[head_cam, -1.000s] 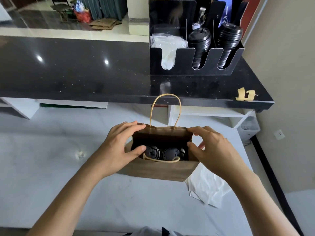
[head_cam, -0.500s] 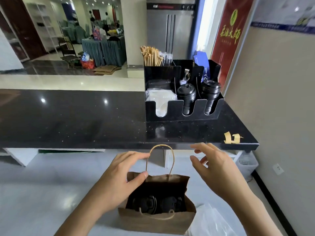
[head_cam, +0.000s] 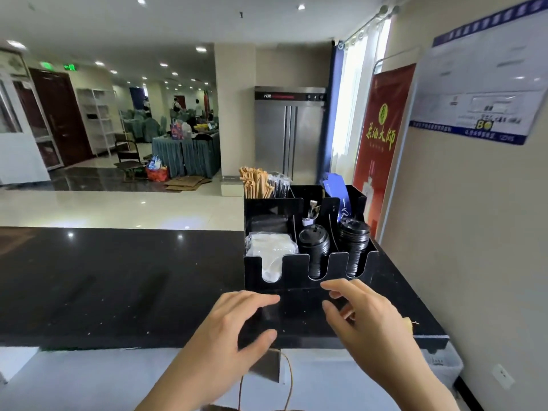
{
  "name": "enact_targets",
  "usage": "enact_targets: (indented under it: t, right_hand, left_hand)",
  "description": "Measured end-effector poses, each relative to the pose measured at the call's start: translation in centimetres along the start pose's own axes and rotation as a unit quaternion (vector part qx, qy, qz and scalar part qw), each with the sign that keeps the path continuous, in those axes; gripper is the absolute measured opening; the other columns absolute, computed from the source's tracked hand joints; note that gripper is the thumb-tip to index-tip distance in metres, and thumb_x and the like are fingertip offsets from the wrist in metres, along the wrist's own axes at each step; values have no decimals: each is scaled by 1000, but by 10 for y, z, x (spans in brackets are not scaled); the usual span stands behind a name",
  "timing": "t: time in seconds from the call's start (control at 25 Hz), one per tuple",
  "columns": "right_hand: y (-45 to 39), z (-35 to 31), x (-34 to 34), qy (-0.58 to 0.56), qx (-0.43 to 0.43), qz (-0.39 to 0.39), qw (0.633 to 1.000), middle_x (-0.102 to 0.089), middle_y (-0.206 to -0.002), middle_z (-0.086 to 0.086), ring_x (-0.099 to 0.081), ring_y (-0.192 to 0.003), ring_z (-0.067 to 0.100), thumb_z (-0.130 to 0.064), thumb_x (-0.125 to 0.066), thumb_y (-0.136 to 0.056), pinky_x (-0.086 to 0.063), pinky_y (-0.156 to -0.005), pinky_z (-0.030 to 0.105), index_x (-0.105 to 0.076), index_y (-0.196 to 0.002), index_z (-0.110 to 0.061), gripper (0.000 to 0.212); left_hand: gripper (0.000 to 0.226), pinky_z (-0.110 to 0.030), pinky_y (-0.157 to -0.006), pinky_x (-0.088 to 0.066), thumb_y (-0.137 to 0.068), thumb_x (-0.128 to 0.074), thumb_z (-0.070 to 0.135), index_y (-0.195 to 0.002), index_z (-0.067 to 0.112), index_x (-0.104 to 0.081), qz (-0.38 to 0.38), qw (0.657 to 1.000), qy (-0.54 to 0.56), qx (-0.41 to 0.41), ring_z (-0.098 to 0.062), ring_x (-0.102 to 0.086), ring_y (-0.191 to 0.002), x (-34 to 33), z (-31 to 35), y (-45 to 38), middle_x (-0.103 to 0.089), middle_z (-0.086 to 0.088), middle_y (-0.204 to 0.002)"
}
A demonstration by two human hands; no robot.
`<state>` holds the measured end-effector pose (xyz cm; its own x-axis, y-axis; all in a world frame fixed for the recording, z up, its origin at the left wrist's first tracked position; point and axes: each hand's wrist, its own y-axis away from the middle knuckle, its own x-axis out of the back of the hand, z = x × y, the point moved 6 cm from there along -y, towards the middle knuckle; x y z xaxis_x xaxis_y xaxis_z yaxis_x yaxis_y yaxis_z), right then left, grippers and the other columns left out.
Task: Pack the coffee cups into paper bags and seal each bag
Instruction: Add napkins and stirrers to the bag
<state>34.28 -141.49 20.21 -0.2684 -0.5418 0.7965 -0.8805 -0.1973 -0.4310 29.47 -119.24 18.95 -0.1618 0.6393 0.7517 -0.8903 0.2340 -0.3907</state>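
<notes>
Head view takes in only a sliver of the bag (head_cam: 225, 407): a brown paper edge at the very bottom of the frame, low and near on the pale desk (head_cam: 74, 381), with its thin twine handle (head_cam: 289, 378) looping straight up from it. The cups inside cannot be seen from here. The handle arch stands upright, its long axis vertical, rising between the two forearms.

Both hands are raised above the bag, in front of the black counter (head_cam: 118, 277). The left hand (head_cam: 228, 330) has its fingers spread and gently bent, the thumb apart, gripping nothing. The right hand (head_cam: 367, 318) is much the same, fingers loosely fanned and reaching toward the far side, also empty.

The counter is glossy dark stone with fine speckles and glints of ceiling light. At its far right sits a black, hard-edged organizer (head_cam: 305, 271) with U-shaped cut-outs at the front. It holds stacked black ribbed lids (head_cam: 314, 244), a white wrapped packet (head_cam: 269, 247), and wooden stirrers (head_cam: 255, 182) standing on end at the back.
</notes>
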Motion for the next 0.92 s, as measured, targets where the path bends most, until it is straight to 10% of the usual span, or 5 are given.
enact_targets:
  t: [0.16,0.92]
  right_hand:
    - [-32,-6,5,-42,21,-1,999,-61,-100,-26,-64,-81,-4,-40,-61,-97,-56,-72,27,-64,-123,-41,26]
    - [-244,14,-46,-108,-4,46,993,-73,-84,-16,-68,-80,4,-31,-66,-94,-57,-75,31,-74,-101,-29,11]
  left_hand:
    - [40,-1,-100,-28,-95,-56,51,-135,51,-50,32,999,-2,-20,6,-37,-136,7,7,-31,-44,38,-133]
    - [38,-5,-94,-33,-101,-56,29,-137,37,-50,89,996,-19,14,5,-40,-124,4,-59,-205,-51,26,-127]
